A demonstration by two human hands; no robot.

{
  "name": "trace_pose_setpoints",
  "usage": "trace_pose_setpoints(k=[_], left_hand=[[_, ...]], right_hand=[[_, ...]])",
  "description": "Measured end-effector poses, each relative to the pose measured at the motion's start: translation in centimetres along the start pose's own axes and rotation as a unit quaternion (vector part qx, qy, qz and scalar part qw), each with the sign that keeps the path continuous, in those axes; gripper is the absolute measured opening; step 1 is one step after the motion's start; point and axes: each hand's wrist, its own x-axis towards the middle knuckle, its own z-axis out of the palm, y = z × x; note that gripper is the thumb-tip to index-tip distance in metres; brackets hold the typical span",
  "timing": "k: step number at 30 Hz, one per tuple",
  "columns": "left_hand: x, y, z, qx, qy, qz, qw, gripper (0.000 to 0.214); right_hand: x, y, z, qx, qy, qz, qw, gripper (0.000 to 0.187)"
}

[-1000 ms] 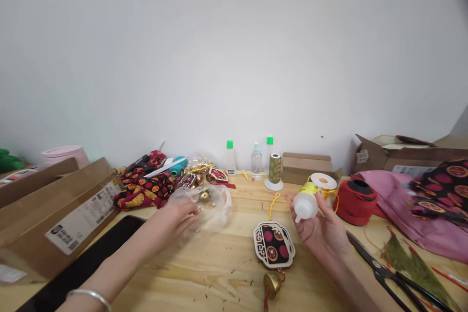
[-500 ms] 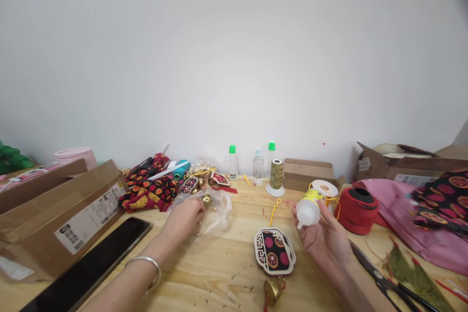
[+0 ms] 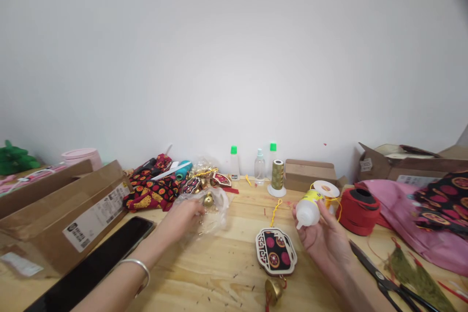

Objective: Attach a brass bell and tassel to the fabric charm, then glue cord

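Note:
My left hand (image 3: 188,214), with a silver bangle on its wrist, reaches into a crumpled clear plastic bag (image 3: 217,217). Its fingers are bent together there, and what they pinch, if anything, is hidden. A small gold bell (image 3: 208,199) lies just beyond the fingertips. In my right hand (image 3: 327,246) a white glue bottle (image 3: 307,212) with a yellow label is gripped, its nozzle tilted down and left. Between the hands a pendant (image 3: 277,252) with a pale cut-out frame and dark patterned fabric lies flat, a yellow cord loop (image 3: 275,212) above and a brass bell (image 3: 273,291) below.
A cardboard box (image 3: 51,234) and a black phone (image 3: 95,263) lie at left. Capped bottles (image 3: 234,165) and a thread spool (image 3: 278,175) stand near the wall. Red cord (image 3: 360,212), scissors (image 3: 380,275) and pink fabric (image 3: 402,224) are at right.
My left hand has shifted slightly within the bag, and its fingers look a little less curled. My right hand keeps the glue bottle in nearly the same pose. The view has moved slightly.

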Motion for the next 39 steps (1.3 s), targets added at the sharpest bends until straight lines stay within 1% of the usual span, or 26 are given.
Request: trace_pose_setpoints(k=[6, 10, 12, 19, 24, 26, 28, 30, 33, 36, 38, 39], left_hand=[[-0.7, -0.5, 0.0, -0.003, 0.003, 0.01, 1.0, 0.027], [-0.8, -0.1, 0.4, -0.026, 0.001, 0.039, 0.999, 0.021], [-0.8, 0.1, 0.6, -0.038, 0.001, 0.051, 0.998, 0.018], [-0.9, -0.1, 0.7, -0.067, 0.003, 0.071, 0.995, 0.019], [-0.5, -0.3, 0.7, -0.059, -0.004, 0.073, 0.996, 0.018], [-0.4, -0.1, 0.5, -0.055, -0.003, 0.078, 0.995, 0.017], [-0.5, 0.3, 0.2, -0.052, 0.007, 0.084, 0.995, 0.016], [-0.7, 0.7, -0.2, -0.053, 0.037, 0.086, 0.994, 0.016], [-1.0, 0.8, -0.4, -0.07, 0.081, 0.065, 0.992, 0.015], [-0.9, 0.6, -0.3, -0.139, 0.08, 0.015, 0.987, 0.015], [-0.8, 0.6, -0.6, -0.237, 0.092, -0.027, 0.967, 0.015], [-0.8, 0.7, -1.0, -0.296, 0.106, -0.048, 0.948, 0.016]], right_hand=[[-0.1, 0.1, -0.1, 0.0, -0.008, 0.008, 1.0, 0.016], [0.1, 0.1, -0.4, 0.005, -0.02, 0.005, 1.0, 0.017], [0.0, 0.1, -0.3, 0.003, -0.017, 0.002, 1.0, 0.017], [-0.3, 0.0, 0.1, 0.002, -0.009, -0.002, 1.0, 0.014], [-0.1, -0.1, 0.0, 0.017, 0.001, 0.014, 1.0, 0.007], [0.0, -0.2, -0.1, 0.031, 0.011, 0.018, 0.999, 0.009], [0.0, -0.4, 0.0, 0.037, 0.025, 0.028, 0.999, 0.013], [-0.2, -0.5, 0.3, 0.021, 0.03, 0.058, 0.998, 0.017], [-0.7, -0.7, 0.9, -0.03, 0.023, 0.116, 0.993, 0.021], [-0.8, -0.8, 1.2, -0.071, 0.033, 0.161, 0.984, 0.025], [-0.7, -0.8, 1.0, -0.075, 0.034, 0.185, 0.979, 0.027], [-0.6, -0.9, 0.9, -0.069, 0.028, 0.195, 0.978, 0.027]])
